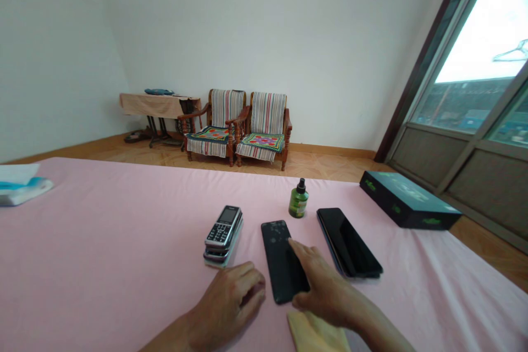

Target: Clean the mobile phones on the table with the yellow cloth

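A black smartphone (pixel 280 269) lies flat on the pink cloth, with pale spots near its far end. My right hand (pixel 324 286) reaches over its right edge, fingertips and thumb apart and touching it. Left of the phone, my left hand (pixel 231 302) rests on the cloth with loosely curled fingers; nothing shows in it. Just beyond that hand is a small stack of keypad phones (pixel 224 231). Part of a folded yellow cloth (pixel 315 333) shows beneath my right wrist. To the right lies a stack of dark smartphones (pixel 348 245).
A green spray bottle (pixel 298 199) stands behind the black phone. At the back right is a black and green box (pixel 408 198). A white and blue packet (pixel 22 184) sits at the left edge. Two wooden armchairs (pixel 264 121) stand by the far wall.
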